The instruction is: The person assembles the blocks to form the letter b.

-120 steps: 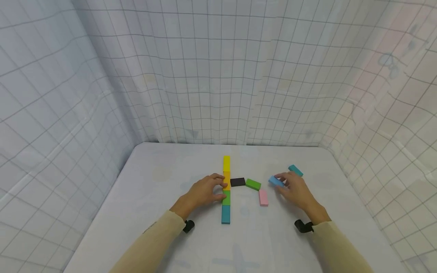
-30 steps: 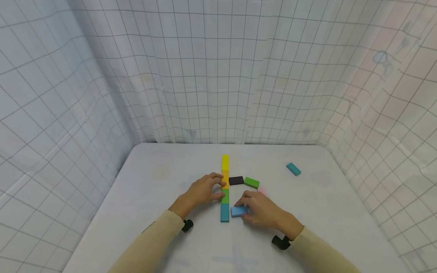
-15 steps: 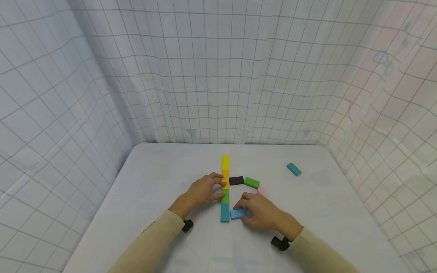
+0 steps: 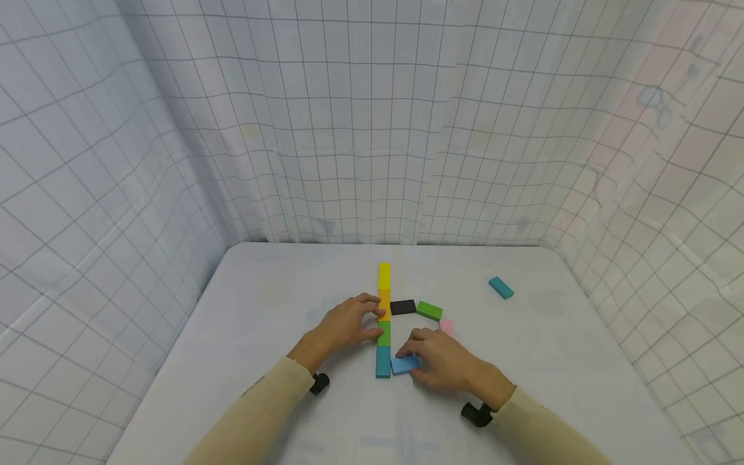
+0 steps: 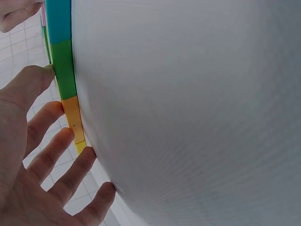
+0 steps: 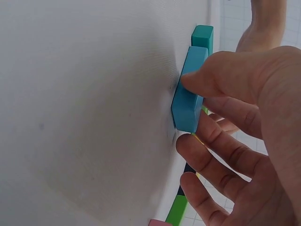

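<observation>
A straight row of blocks runs away from the person: teal [image 4: 383,361], green [image 4: 384,334], orange [image 4: 385,298] and yellow [image 4: 384,276]. My left hand [image 4: 343,325] lies along its left side. The thumb touches the green block and fingertips touch the orange one, with the fingers spread in the left wrist view. My right hand [image 4: 446,361] pinches a light blue block [image 4: 402,366] between thumb and fingers. That block lies on the table, slightly slanted, its left end at the teal block's right side; whether they touch is hard to tell.
A black block [image 4: 403,307] extends right from the orange one, followed by a second green block [image 4: 429,310] set at an angle. Past it sits a pink block [image 4: 445,325], partly hidden by the right hand. Another teal block [image 4: 501,287] lies apart at the far right.
My right hand has brought the light blue block leftward and nearer the person, from the right side to the teal block. Lately it has shifted slightly closer. The left hand keeps its place.
</observation>
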{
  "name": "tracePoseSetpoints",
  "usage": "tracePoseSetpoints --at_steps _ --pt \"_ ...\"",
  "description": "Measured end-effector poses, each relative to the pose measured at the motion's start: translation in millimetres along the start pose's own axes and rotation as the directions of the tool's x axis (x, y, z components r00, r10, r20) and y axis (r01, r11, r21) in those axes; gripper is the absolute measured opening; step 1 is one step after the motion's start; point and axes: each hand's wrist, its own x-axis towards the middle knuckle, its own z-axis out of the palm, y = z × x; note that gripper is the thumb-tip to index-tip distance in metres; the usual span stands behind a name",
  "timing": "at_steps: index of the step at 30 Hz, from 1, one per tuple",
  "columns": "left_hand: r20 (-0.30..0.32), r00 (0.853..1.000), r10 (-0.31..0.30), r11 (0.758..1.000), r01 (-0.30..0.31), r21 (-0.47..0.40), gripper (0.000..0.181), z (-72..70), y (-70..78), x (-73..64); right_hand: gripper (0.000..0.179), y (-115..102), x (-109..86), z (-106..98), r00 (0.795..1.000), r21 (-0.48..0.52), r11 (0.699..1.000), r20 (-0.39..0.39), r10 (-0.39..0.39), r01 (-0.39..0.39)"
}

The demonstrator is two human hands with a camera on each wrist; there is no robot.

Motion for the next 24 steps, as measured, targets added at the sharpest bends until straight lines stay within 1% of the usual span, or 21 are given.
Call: tracePoseSetpoints --at_steps 10,15,19,24 --pt "0.001 1.0 0.0 1.0 0.0 -0.001 0.04 0.6 -0.6 0.7 0.036 -1.0 0.3 1.0 1.0 -0.001 1.0 -0.008 -0.01 0.01" --pt "0.001 1.0 -0.002 1.0 0.002 0.0 0.04 1.1 -1.2 0.5 0.045 -4.5 1.8 1.8 1.0 0.005 1.0 -0.022 -0.01 0.01" --pt "-0.002 1.0 0.003 1.0 -0.003 0.004 0.041 0.9 -1.4 0.4 0.05 -8.6 4.0 2.4 0.999 -0.02 0.999 -0.02 -0.031 0.03" --pt "-0.001 1.0 0.011 1.0 -0.011 0.001 0.04 0.5 -1.8 -0.1 0.047 -11.1 4.5 3.0 0.998 -0.048 0.997 -0.005 -0.061 0.061"
